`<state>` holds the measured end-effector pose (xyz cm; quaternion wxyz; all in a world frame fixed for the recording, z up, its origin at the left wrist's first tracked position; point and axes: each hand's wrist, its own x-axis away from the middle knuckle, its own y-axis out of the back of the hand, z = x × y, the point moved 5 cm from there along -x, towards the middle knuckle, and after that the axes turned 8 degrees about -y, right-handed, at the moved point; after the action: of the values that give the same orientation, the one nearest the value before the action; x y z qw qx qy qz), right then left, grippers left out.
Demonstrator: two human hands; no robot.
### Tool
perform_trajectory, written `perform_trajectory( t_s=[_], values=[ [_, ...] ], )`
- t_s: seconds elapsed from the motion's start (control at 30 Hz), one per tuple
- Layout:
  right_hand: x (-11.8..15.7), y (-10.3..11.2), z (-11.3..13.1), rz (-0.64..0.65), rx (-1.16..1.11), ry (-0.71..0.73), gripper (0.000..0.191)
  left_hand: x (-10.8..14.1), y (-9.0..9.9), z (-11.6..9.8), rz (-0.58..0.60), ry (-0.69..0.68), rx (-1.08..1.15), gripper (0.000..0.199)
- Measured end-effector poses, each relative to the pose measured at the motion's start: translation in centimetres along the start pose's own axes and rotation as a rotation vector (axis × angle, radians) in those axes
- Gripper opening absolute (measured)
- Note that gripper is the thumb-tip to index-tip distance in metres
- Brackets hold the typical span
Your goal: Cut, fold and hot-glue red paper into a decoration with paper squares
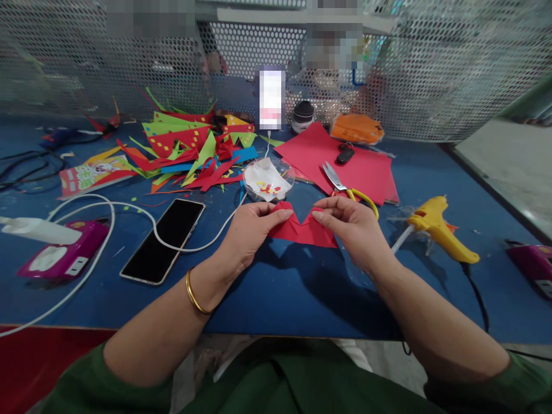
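A folded piece of red paper point(304, 234) is held above the blue table, with a V-shaped notch along its upper edge. My left hand point(254, 227) pinches its left corner between thumb and fingers. At the opposite corner, my right hand point(351, 230) grips it the same way. Just beyond the paper is a clear round dish point(248, 183) with white paper and small red and yellow scraps in it. Scissors point(333, 175) with yellow handles lie open behind my right hand, which partly hides them.
Cut paper strips point(198, 149) heap at the back left. Red sheets point(366, 167) carry a key fob point(345, 153). A yellow glue gun point(440, 227) lies right; a black-screened phone point(166, 241), white cable point(138, 208) and purple power strip point(86, 244) lie left. Perforated metal point(457, 75) stands behind.
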<state>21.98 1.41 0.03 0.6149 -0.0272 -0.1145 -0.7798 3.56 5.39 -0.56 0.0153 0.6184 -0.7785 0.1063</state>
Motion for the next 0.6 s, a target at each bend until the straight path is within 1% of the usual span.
perform_trajectory(
  t_s=[0.17,0.27,0.37,0.5,0.6],
  values=[
    [0.10,0.18,0.01,-0.045,0.004,0.003,0.030,0.06,-0.14,0.07,0.049,0.010,-0.010,0.026],
    [0.20,0.21,0.11,-0.052,-0.005,0.004,0.030,0.10,-0.32,0.12,0.076,0.043,-0.016,0.030],
    [0.21,0.08,0.12,-0.040,-0.011,-0.001,0.031,0.21,-0.39,0.18,0.069,0.079,-0.021,0.029],
    [0.15,-0.28,0.01,0.004,-0.036,-0.007,0.030,0.28,-0.39,0.13,0.041,0.069,-0.007,0.026],
    [0.16,-0.48,-0.10,0.036,-0.061,-0.024,0.029,0.27,-0.55,0.16,0.054,0.069,0.003,0.024]
  ],
)
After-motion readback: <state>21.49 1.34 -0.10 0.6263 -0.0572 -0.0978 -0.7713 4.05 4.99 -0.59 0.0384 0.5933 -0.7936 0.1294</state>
